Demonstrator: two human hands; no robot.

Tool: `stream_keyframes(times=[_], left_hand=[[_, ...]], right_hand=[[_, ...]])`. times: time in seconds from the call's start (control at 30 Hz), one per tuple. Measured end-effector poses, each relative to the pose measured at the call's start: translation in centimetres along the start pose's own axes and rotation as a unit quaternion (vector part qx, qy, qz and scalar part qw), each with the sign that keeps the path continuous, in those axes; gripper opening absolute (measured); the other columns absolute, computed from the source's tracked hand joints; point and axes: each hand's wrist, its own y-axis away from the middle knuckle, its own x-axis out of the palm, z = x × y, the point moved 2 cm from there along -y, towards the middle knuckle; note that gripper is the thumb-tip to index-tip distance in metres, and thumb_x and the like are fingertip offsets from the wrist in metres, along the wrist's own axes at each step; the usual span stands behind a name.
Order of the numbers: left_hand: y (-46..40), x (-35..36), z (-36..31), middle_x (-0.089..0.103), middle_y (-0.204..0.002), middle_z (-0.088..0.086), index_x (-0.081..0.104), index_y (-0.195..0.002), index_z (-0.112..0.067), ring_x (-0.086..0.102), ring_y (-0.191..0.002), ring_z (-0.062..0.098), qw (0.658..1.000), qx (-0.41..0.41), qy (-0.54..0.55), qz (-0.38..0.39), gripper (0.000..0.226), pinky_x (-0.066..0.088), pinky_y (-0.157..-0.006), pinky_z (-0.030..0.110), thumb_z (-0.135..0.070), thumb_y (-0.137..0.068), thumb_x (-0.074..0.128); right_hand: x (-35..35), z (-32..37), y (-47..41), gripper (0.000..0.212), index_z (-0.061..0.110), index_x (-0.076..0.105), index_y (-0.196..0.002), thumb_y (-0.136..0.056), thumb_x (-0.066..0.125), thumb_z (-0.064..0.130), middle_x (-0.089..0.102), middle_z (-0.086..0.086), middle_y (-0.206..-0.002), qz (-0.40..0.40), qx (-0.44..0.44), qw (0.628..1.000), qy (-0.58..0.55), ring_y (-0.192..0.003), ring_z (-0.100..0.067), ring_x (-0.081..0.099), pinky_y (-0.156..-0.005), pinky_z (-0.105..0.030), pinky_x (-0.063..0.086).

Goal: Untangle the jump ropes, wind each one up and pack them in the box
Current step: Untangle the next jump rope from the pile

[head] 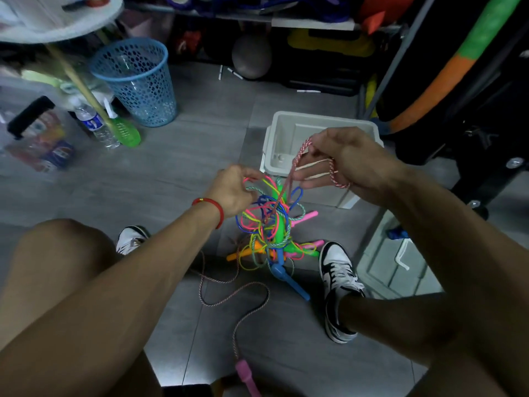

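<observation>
Hands are lifting a tangle of jump ropes (269, 224) above the floor. The left hand (234, 190) is pinching pink loops; the right hand (343, 161) is gripping the red-white rope (300, 151) before the white box (289, 130).

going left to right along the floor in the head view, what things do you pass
water bottle → green spray bottle → blue basket → left hand → rope tangle → right hand

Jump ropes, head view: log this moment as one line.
left hand: holds tangle | right hand: pinches red-white rope | white box: no ropes seen inside
</observation>
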Motion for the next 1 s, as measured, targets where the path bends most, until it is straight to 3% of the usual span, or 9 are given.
stream_keyframes(times=[0.1, 0.2, 0.3, 0.4, 0.53, 0.63, 0.73, 0.83, 1.0], left_hand=[[0.3, 0.9, -0.2, 0.062, -0.117, 0.004, 0.068, -0.124, -0.025, 0.059, -0.112, 0.021, 0.996, 0.071, -0.050, 0.007, 0.050, 0.042, -0.104, 0.025, -0.023, -0.076, 0.082], [0.6, 2.3, -0.1, 0.052, -0.099, -0.002, 0.074, -0.109, -0.036, 0.055, -0.103, 0.015, 0.993, 0.114, -0.029, 0.007, 0.038, 0.045, -0.097, 0.027, -0.041, -0.073, 0.085], [0.5, 3.0, -0.8, 0.053, -0.090, -0.009, 0.080, -0.093, -0.030, 0.055, -0.094, 0.011, 0.987, 0.157, 0.041, -0.016, 0.012, 0.048, -0.091, 0.030, -0.032, -0.081, 0.080], [-0.2, 3.0, -1.1, 0.048, -0.103, -0.003, 0.080, -0.087, -0.021, 0.052, -0.104, 0.015, 0.985, 0.168, 0.034, -0.021, 0.005, 0.042, -0.097, 0.028, -0.025, -0.086, 0.076], [-0.4, 2.2, -2.2, 0.057, -0.106, -0.002, 0.075, -0.078, -0.019, 0.055, -0.106, 0.024, 0.982, 0.163, 0.030, -0.087, 0.010, 0.039, -0.098, 0.027, -0.026, -0.085, 0.075], [-0.8, 1.6, -2.9, 0.073, -0.077, 0.004, 0.067, -0.073, -0.023, 0.070, -0.075, 0.027, 0.980, 0.099, 0.159, -0.062, 0.020, 0.059, -0.075, 0.041, -0.041, -0.082, 0.064], [-0.4, 1.2, -3.5, 0.073, -0.073, 0.009, 0.067, -0.072, -0.021, 0.071, -0.064, 0.027, 0.971, 0.057, 0.222, -0.069, 0.024, 0.062, -0.069, 0.048, -0.041, -0.086, 0.066], [-0.1, 0.9, -4.4, 0.072, -0.072, 0.011, 0.063, -0.072, -0.012, 0.066, -0.056, 0.025, 0.946, 0.023, 0.318, -0.066, 0.027, 0.062, -0.070, 0.047, -0.021, -0.097, 0.063], [0.1, -0.6, -3.7, 0.062, -0.065, 0.004, 0.056, -0.074, -0.014, 0.057, -0.058, 0.022, 0.938, 0.028, 0.336, -0.083, 0.028, 0.058, -0.070, 0.054, -0.028, -0.099, 0.056]], right_hand=[[-0.3, 0.3, -0.1, 0.025, 0.004, 0.056, -0.083, -0.105, 0.047, 0.011, 0.057, -0.024, -0.092, -0.042, -0.012, 0.999, -0.025, -0.092, -0.048, 0.070, -0.081, -0.051, 0.061], [-0.2, 0.6, -0.1, 0.028, 0.005, 0.057, -0.080, -0.105, 0.048, 0.016, 0.064, -0.022, -0.088, -0.033, -0.043, 0.998, 0.012, -0.076, -0.034, 0.069, -0.069, -0.039, 0.057], [0.1, 1.0, 0.0, 0.031, 0.008, 0.055, -0.080, -0.106, 0.045, 0.020, 0.066, -0.017, -0.084, -0.030, -0.055, 0.998, -0.022, -0.074, -0.031, 0.069, -0.059, -0.032, 0.053], [-1.4, 1.0, -0.6, 0.032, 0.010, 0.058, -0.082, -0.107, 0.044, 0.025, 0.071, -0.014, -0.083, -0.094, -0.034, 0.995, -0.022, -0.070, -0.029, 0.071, -0.056, -0.029, 0.052], [-5.2, -0.8, -2.2, 0.043, 0.004, 0.066, -0.106, -0.100, 0.053, 0.045, 0.072, -0.013, -0.093, -0.236, 0.032, 0.936, 0.260, -0.079, -0.028, 0.070, -0.069, -0.035, 0.053], [-4.0, -2.4, -1.8, 0.092, 0.003, 0.025, -0.152, -0.089, 0.063, 0.057, 0.040, -0.029, -0.148, -0.186, 0.110, 0.845, 0.489, -0.134, -0.043, 0.043, -0.112, -0.048, 0.038], [0.4, -5.1, -1.1, 0.125, 0.014, -0.017, -0.157, -0.081, 0.070, 0.062, -0.004, -0.026, -0.164, -0.066, 0.148, 0.834, 0.528, -0.149, -0.046, 0.013, -0.121, -0.049, 0.023], [2.8, -8.5, -2.0, 0.122, 0.022, 0.001, -0.160, -0.073, 0.076, 0.065, 0.022, -0.017, -0.160, 0.001, 0.123, 0.879, 0.461, -0.145, -0.036, 0.032, -0.113, -0.035, 0.033], [1.0, -9.5, -3.9, 0.048, 0.028, 0.064, -0.120, -0.080, 0.079, 0.049, 0.067, -0.001, -0.110, 0.012, -0.042, 0.905, 0.424, -0.101, -0.013, 0.062, -0.090, -0.028, 0.045]])
